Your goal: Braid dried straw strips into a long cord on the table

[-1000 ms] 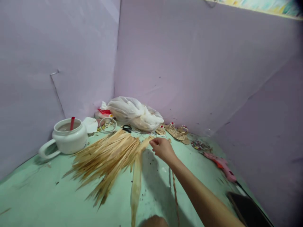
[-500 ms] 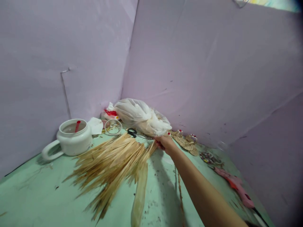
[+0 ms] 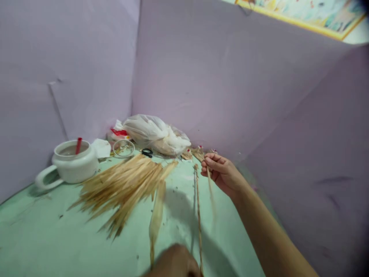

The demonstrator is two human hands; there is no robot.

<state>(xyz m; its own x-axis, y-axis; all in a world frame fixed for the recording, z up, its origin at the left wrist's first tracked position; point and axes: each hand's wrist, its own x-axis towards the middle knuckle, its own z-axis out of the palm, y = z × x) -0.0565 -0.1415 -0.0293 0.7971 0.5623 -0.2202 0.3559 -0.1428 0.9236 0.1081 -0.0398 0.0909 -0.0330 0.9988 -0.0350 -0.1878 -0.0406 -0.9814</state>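
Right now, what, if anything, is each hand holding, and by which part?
Right hand: a thin pale strip, pinched by its upper end. Left hand: partly out of frame; cannot tell.

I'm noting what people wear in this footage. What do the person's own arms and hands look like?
The right hand is bare: no glove, ring or bracelet shows. The right forearm tapers towards the hand, with no sleeve, watch or marking visible. The left hand is blurred and cut off by the bottom edge; no glove shows, but finer details can't be judged.
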